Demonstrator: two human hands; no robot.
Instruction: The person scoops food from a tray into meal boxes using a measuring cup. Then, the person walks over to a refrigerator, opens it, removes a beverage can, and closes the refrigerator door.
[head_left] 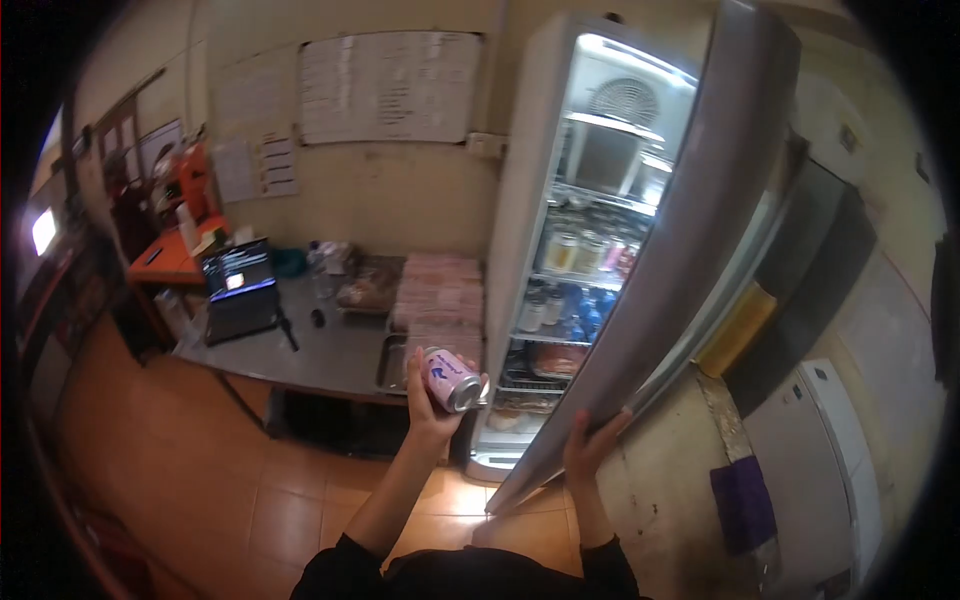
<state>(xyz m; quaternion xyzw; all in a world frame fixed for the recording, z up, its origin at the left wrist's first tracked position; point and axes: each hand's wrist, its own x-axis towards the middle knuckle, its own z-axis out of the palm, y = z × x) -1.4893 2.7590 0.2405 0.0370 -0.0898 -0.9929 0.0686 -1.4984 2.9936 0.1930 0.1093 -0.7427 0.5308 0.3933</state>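
Observation:
My left hand (428, 408) is closed round a pink and white drink can (452, 380), tilted with its silver end toward the lower right. The small print on it is too blurred to read. The tall display fridge (520, 220) stands open on the right, lit inside. My right hand (590, 450) grips the edge of the fridge door (690, 200), with its thumb and fingers on either side. Cans and bottles (580, 250) fill the middle shelves, and wrapped packs (555, 360) lie lower down. The door hides part of the fridge's right side.
Left of the fridge stands a metal table (330, 355) with pink stacked packs (438, 290), a tray and a laptop (240, 280). An orange table (170, 260) is behind. A whiteboard (390, 88) hangs above. A white cabinet (810, 460) and purple cloth (742, 505) are at right.

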